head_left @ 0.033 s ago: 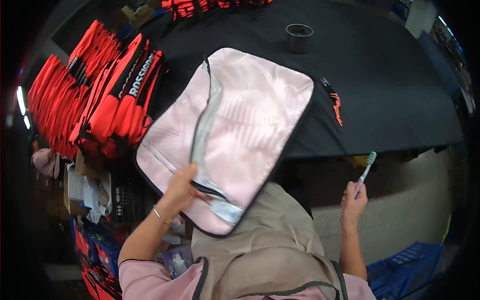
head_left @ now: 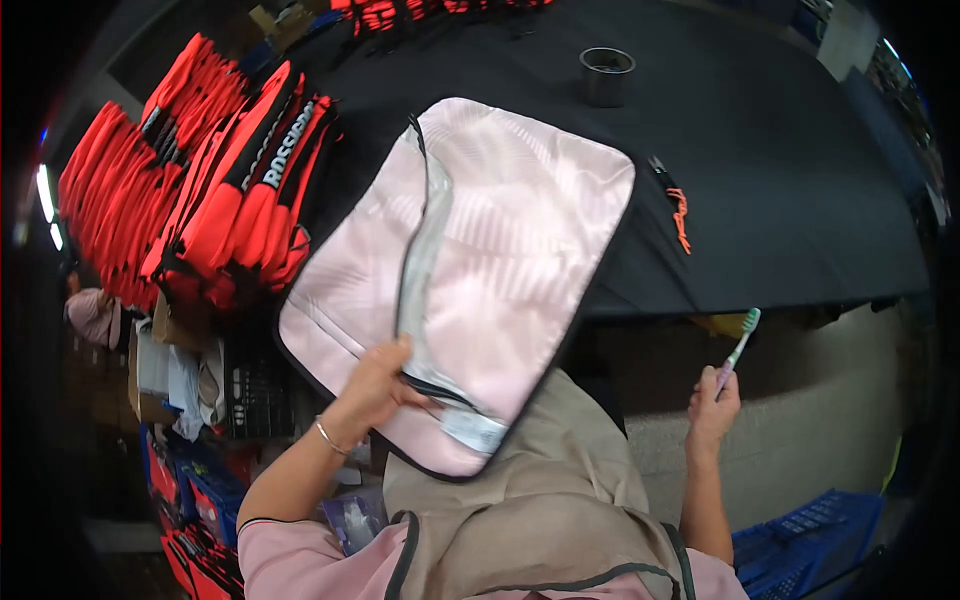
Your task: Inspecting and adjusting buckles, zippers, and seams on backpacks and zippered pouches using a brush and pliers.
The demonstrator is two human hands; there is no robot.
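A pale pink fabric panel [head_left: 520, 220] with a tone-on-tone pattern and black edging lies slanted over the table's near edge and hangs toward my lap. Its long black zip gapes open and shows a grey lining [head_left: 425, 275]. My left hand [head_left: 378, 385] grips the panel at the lower part of this opening, thumb on top, with some fingers hidden inside. A white label [head_left: 472, 430] lies just beside those fingers. Off to the right, past the table edge, my right hand [head_left: 713, 408] is closed round a toothbrush [head_left: 737, 350], its green-and-white bristle head pointing up.
Red and black bags [head_left: 235, 200] stand packed in rows at the left. On the black-covered table [head_left: 770, 200] are a dark metal cup [head_left: 606, 80] and thread snips [head_left: 670, 190] with an orange cord. Blue crates [head_left: 810, 540] sit low at the right, near cartons [head_left: 150, 370] at left.
The pink panel and my left hand have shifted slightly right and down. The whole view has moved a little too; both hands keep their holds.
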